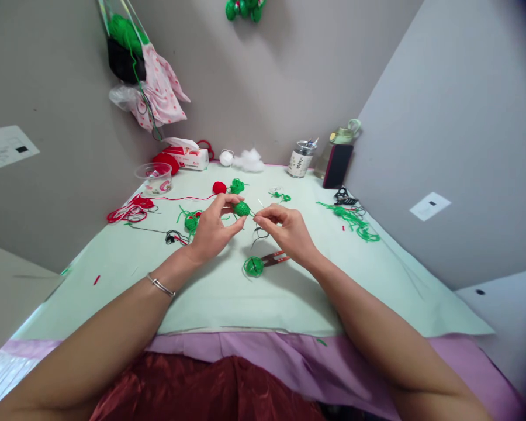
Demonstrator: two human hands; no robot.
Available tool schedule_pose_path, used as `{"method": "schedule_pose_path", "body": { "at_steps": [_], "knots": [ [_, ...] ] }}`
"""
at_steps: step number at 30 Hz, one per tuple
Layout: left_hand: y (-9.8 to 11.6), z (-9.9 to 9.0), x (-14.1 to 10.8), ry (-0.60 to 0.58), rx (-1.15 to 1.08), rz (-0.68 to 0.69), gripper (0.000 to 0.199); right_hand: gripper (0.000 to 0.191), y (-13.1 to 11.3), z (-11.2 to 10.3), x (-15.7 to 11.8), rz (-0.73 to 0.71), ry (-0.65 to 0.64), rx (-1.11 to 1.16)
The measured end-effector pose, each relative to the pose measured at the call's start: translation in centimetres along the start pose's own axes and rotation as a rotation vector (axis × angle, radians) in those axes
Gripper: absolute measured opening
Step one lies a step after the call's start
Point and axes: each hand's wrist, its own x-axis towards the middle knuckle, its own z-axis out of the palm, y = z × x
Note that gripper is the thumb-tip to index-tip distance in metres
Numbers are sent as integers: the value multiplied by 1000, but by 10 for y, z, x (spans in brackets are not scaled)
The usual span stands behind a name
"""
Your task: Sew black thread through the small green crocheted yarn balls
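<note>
Between the thumb and fingers of my left hand (214, 227) is a small green crocheted ball (242, 209). My right hand (287, 229) is just to its right, thumb and forefinger pinched on a dark strand of yarn (252, 213) that runs to the ball. A thin pale sliver, perhaps a needle, shows above those fingertips; I cannot make out what it is. More dark yarn (260, 233) dangles below them. Nearer to me, a second green crocheted piece (253, 266) with a dark line across it lies beside reddish-brown thread snips (275, 258).
Green yarn scraps (355, 222) lie at the right, tangled red yarn (134, 209) at the left. Along the back stand a plastic tub (158, 182), a tissue box (191, 158), white stuffing (249, 161), a pen can (300, 159), a phone (338, 166) and a bottle (342, 135).
</note>
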Motion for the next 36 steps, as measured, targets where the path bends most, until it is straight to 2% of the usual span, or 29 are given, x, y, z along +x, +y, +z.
{"method": "schedule_pose_path", "body": {
  "at_steps": [3,7,12,15,20,30,36],
  "knots": [
    [0,1,2,-10,-133,-132,28,17,-1,0,-1,-59,-60,-69],
    [0,0,5,-17,-279,-215,36,23,4,-2,0,5,-151,8],
    [-2,-1,8,23,-341,-239,34,30,2,-5,0,-33,-16,87],
    [-1,-2,8,32,-335,-263,35,18,-1,-4,-2,-34,18,112],
    [2,-2,8,25,-305,-245,34,12,-4,-1,-4,-134,77,-64],
    [1,-1,8,53,-292,-212,34,13,-3,2,-5,-93,32,-89],
    [2,1,7,42,-317,-253,34,14,-6,6,-5,-21,18,50]
  ]
}}
